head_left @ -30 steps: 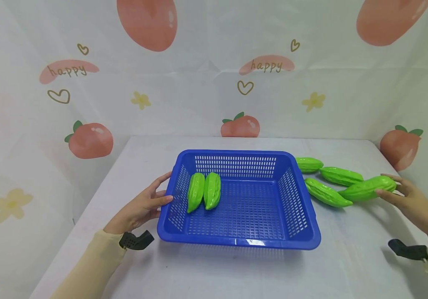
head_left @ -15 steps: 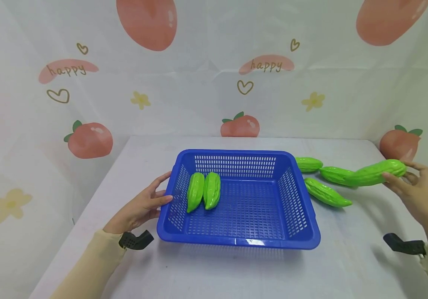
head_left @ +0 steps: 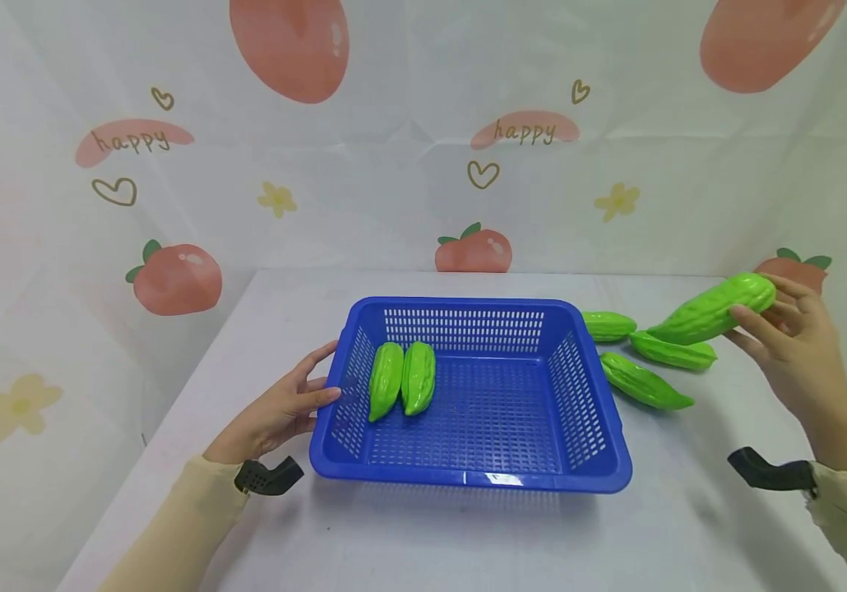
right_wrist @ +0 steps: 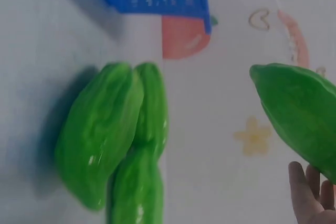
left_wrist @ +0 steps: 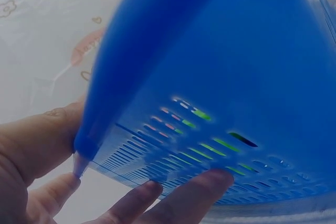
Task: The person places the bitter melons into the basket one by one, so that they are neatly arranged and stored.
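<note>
In the head view, the left hand (head_left: pixel 284 409) grips the left side of a blue basket (head_left: pixel 542 478), thumb at the rim; in the left wrist view its fingers touch the slotted wall. Inside the basket two green bitter gourds (head_left: pixel 386 381) lie side by side at the left. Held at its thick end by the right hand (head_left: pixel 801 353) is another green gourd (head_left: pixel 715 311), raised above the table and tilted, its thin end down to the left. The right wrist view shows this gourd (right_wrist: pixel 299 111) with fingertips below it.
Three more gourds (head_left: pixel 644 382) lie on the white table (head_left: pixel 453 543) just right of the basket, one partly hidden behind its rim. A white cloth (head_left: pixel 394 164) printed with fruit hangs behind the table.
The right hand has lifted its gourd from the table, upward and lately a little to the left. The left hand and the basket have hardly moved.
</note>
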`<state>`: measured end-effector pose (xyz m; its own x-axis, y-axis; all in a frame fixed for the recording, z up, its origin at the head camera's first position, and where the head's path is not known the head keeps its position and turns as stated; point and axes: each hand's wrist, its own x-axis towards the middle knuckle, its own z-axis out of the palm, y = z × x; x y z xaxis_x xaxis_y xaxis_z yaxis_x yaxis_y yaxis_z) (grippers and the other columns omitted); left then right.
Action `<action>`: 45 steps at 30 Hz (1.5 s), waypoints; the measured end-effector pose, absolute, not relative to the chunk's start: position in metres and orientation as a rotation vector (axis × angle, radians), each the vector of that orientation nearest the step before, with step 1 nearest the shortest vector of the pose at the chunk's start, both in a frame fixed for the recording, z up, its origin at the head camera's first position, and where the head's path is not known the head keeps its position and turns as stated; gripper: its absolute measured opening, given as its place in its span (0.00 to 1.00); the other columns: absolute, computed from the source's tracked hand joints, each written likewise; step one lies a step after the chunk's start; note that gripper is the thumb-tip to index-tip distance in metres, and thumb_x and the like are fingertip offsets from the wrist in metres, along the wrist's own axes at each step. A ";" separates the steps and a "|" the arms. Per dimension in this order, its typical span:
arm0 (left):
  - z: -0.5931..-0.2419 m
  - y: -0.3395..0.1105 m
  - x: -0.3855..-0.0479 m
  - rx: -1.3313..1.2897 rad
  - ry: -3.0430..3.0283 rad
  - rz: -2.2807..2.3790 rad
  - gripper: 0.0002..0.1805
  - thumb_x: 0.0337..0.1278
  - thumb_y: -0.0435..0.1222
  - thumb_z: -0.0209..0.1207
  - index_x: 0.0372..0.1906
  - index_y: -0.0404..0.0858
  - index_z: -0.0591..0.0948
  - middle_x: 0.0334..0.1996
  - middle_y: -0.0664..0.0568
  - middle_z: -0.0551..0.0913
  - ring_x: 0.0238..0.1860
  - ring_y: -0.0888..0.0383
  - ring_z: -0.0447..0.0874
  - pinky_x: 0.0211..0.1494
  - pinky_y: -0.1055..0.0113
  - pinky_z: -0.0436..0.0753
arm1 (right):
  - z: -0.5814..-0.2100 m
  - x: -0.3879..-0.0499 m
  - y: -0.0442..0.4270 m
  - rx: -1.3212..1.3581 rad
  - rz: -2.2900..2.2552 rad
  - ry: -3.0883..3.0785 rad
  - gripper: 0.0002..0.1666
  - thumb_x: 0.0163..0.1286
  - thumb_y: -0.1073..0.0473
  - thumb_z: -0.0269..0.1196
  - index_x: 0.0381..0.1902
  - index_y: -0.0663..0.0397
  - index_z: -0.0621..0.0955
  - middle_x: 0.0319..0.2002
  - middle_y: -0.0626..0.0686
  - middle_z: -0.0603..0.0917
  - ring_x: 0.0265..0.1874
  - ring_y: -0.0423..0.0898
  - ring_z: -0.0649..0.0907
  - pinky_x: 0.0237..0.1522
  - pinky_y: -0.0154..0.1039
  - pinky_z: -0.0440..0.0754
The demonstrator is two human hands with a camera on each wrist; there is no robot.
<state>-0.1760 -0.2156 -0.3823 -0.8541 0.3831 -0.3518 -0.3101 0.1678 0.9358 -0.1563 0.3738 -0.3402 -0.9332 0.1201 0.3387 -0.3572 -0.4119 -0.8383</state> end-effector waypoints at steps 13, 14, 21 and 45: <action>-0.383 -0.216 -0.176 0.072 1.939 1.729 0.44 0.65 0.41 0.59 0.75 0.67 0.46 0.69 0.36 0.63 0.53 0.46 0.82 0.55 0.50 0.82 | -0.310 -0.156 0.323 0.344 2.465 -1.632 0.36 0.68 0.80 0.50 0.69 0.49 0.66 0.54 0.52 0.68 0.47 0.43 0.81 0.35 0.43 0.88; -0.383 -0.216 -0.176 0.073 1.939 1.730 0.44 0.65 0.41 0.59 0.75 0.66 0.46 0.69 0.36 0.63 0.53 0.46 0.82 0.55 0.50 0.82 | -0.308 -0.156 0.320 0.350 2.463 -1.643 0.36 0.68 0.79 0.50 0.69 0.48 0.65 0.54 0.52 0.69 0.47 0.43 0.82 0.36 0.43 0.88; -0.383 -0.215 -0.176 0.085 1.940 1.731 0.44 0.65 0.40 0.59 0.76 0.65 0.46 0.70 0.36 0.63 0.54 0.46 0.82 0.55 0.49 0.82 | -0.300 -0.157 0.295 0.375 2.431 -1.792 0.34 0.71 0.74 0.52 0.70 0.44 0.63 0.55 0.52 0.68 0.48 0.41 0.82 0.37 0.42 0.87; -0.379 -0.216 -0.174 0.138 1.929 1.740 0.46 0.66 0.39 0.58 0.77 0.61 0.43 0.67 0.33 0.66 0.52 0.47 0.83 0.54 0.51 0.83 | -0.279 -0.178 0.219 0.414 2.494 -2.165 0.29 0.74 0.62 0.55 0.68 0.34 0.63 0.58 0.53 0.70 0.51 0.42 0.82 0.45 0.43 0.86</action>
